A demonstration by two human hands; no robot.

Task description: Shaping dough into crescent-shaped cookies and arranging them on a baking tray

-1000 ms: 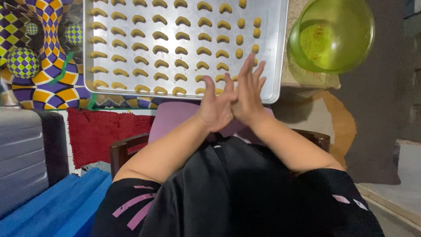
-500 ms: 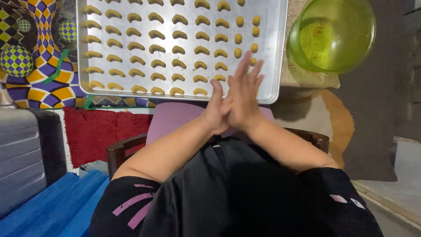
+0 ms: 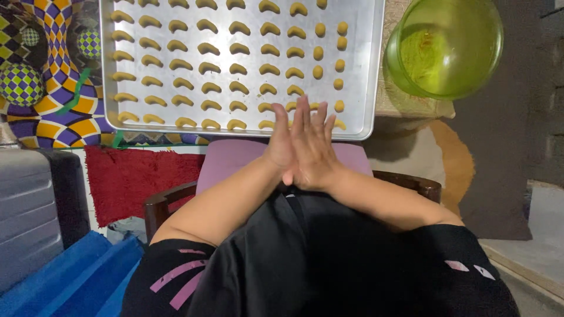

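Pressing palm to palm, the left hand (image 3: 281, 149) and right hand (image 3: 314, 149) overhang the tray (image 3: 361, 70) edge; lowering them risks flattening nearby dough crescents (image 3: 236, 124).

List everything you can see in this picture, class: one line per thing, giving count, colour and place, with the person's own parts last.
baking tray: one, silver, top centre.
dough crescents: many, yellow, in rows across the tray.
dough balls: several, yellow, at the tray's right end.
bowl: one, translucent green, right of the tray.
patterned cloth: one, checked in purple, orange and yellow, under the tray's left end.
red rug: one, on the floor at left.
chair: one, lilac seat with dark wooden arms, below the tray.
grey case: one, far left.
blue panel: one, bottom left.
left hand: palm pressed against the right, at the tray's near edge.
right hand: palm pressed against the left.
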